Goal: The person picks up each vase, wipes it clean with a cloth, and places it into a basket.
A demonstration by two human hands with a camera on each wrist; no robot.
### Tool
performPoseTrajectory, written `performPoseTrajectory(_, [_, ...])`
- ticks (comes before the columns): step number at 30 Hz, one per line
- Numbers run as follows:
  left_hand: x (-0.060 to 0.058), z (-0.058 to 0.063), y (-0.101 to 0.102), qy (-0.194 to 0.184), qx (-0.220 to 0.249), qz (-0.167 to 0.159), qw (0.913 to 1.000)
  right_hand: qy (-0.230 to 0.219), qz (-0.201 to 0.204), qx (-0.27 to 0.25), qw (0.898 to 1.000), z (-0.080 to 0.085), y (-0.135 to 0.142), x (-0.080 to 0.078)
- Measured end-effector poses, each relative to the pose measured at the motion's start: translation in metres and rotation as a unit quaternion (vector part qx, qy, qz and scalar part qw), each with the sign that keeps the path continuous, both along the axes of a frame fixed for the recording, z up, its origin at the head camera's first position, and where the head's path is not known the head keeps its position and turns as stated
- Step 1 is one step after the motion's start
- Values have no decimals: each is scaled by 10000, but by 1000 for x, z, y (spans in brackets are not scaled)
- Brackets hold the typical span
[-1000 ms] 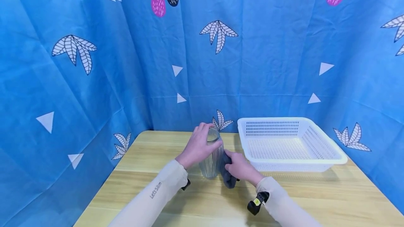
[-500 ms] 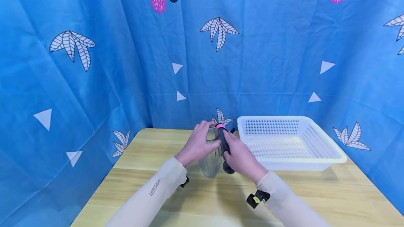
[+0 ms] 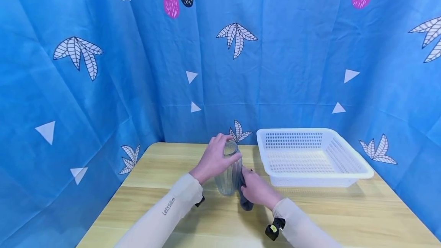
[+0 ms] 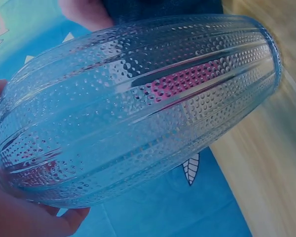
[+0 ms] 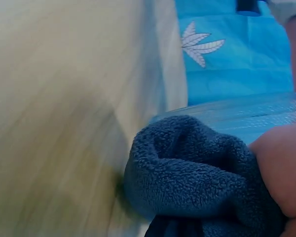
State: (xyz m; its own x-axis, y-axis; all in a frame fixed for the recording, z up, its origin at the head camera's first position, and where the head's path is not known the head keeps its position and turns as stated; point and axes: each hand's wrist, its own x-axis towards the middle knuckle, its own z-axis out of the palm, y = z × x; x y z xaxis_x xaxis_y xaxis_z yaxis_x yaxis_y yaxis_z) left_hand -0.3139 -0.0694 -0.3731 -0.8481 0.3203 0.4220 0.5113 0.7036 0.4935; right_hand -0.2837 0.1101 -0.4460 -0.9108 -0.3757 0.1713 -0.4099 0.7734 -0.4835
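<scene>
A clear ribbed glass vase (image 3: 227,181) stands upright on the wooden table. My left hand (image 3: 214,160) grips it near the rim, thumb in front and fingers behind. In the left wrist view the bumpy glass wall (image 4: 138,113) fills the picture, and a pink patch shows through it. At the vase's right side my right hand (image 3: 259,190) holds a dark grey cloth (image 3: 246,203) against the lower glass. The right wrist view shows this folded terry cloth (image 5: 187,187) bunched beside the vase. Most of the right fingers are hidden behind it.
A white perforated plastic basket (image 3: 320,175) sits to the right of the vase with nothing in it. Blue patterned curtain (image 3: 293,68) hangs behind the table (image 3: 165,163) and along its sides.
My right hand went up with the cloth to near the vase's rim, showing a pink part, then came back down the side. My left hand keeps its grip and the vase stays in place.
</scene>
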Motion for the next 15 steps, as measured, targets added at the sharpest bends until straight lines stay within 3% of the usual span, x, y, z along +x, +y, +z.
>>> performPoseTrajectory(3, [-1, -2, 1, 161, -134, 84, 9997, 6, -80, -173, 9998, 4, 2, -1])
performPoseTrajectory(7, [-2, -3, 2, 226, -276, 227, 9991, 94, -177, -347, 9992, 22, 6, 0])
performPoseTrajectory(15, [4, 5, 0, -1, -30, 125, 9999, 1347, -209, -400, 9899, 68, 9, 6])
